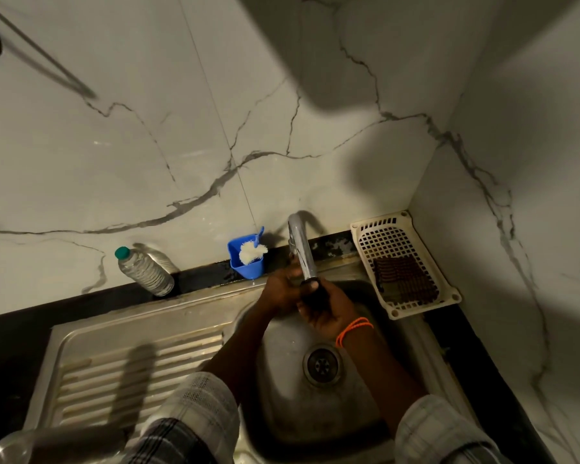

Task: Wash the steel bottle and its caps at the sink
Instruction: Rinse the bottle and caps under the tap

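Both my hands meet over the sink basin [282, 346], right under the spout of the steel tap [300, 249]. My right hand [329, 313], with an orange thread at the wrist, grips a dark cap-like object [315, 298]. My left hand [278, 291] touches the same object from the left. Its fingers reach behind the spout and are partly hidden, so their grip is unclear. At the bottom left edge, a blurred shiny steel body [47, 442] that looks like the bottle lies close to the camera.
A ribbed steel drainboard [131, 363] lies left of the basin. On the back ledge stand a clear plastic bottle with a green cap [144, 271] and a blue holder with a white scrubber [246, 259]. A cream perforated tray [402, 262] holding a dark cloth fills the right corner.
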